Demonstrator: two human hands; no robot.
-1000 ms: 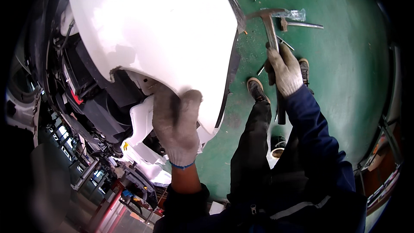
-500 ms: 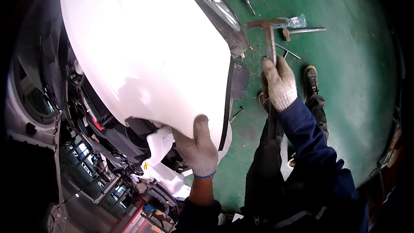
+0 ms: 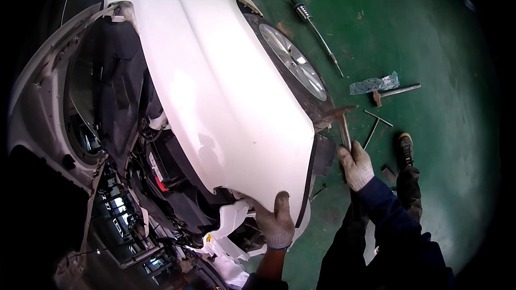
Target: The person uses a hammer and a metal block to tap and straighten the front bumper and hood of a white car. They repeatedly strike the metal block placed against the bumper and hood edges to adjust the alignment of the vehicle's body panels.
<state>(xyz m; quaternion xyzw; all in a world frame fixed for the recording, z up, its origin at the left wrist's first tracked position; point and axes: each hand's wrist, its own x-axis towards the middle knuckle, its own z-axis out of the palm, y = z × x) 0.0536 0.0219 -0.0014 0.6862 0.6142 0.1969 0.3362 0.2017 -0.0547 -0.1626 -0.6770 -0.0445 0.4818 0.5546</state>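
A green floor (image 3: pixel 435 150) spreads along the right of a white car, whose fender (image 3: pixel 231 107) lies left of centre. The gloved left hand (image 3: pixel 275 223) pinches the fender's near edge, thumb on top, its other fingers hidden beneath. To its right, the gloved right hand (image 3: pixel 356 166) is closed around the handle of a hammer (image 3: pixel 344 129), head pointing away. Farther right on the floor lie a T-shaped bar (image 3: pixel 378 118), a second hammer (image 3: pixel 400 91) and a plastic packet (image 3: pixel 376 83).
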